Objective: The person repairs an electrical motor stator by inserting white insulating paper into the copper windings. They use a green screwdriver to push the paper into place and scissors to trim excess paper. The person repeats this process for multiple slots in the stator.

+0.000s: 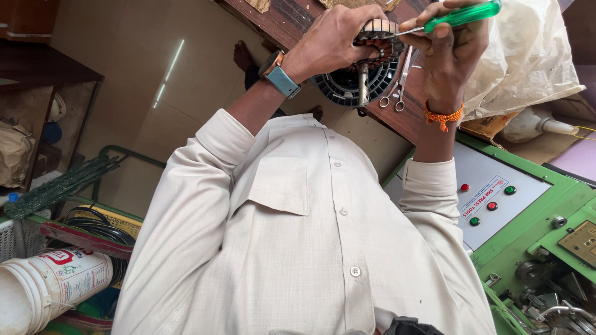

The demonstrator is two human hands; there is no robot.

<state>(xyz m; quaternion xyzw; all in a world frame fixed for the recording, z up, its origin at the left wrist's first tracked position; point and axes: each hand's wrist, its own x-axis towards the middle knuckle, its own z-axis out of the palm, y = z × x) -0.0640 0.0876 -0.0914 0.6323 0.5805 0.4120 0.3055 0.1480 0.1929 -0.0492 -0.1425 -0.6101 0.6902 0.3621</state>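
Your left hand (335, 37), the one with the blue-strapped watch, is raised in front of your chest. Its fingers are wrapped tight around a wound motor core (380, 32), whose metal shaft (363, 84) points back toward you. Your right hand (448, 53), with an orange thread at the wrist, comes in from the right of the core. It is clenched on a green-handled screwdriver (464, 15), and the thin blade is laid against the core's rim.

Just beneath the core a black ribbed fan cover (344, 87) lies on the wooden bench (397, 121), with a pair of scissors (397, 87) beside it. To the right of the core a crumpled plastic bag (528, 56) sits on the bench; its contents don't show. Far below and left of the core a white bucket (56, 285) lies tipped, its mouth cut off by the edge. Next to it a yellow basket (121, 218) holds coiled black cable (93, 226).

Your fingers hide most of the core's windings. The screwdriver tip is too small to make out. The green machine (546, 211) at lower right runs out of view.
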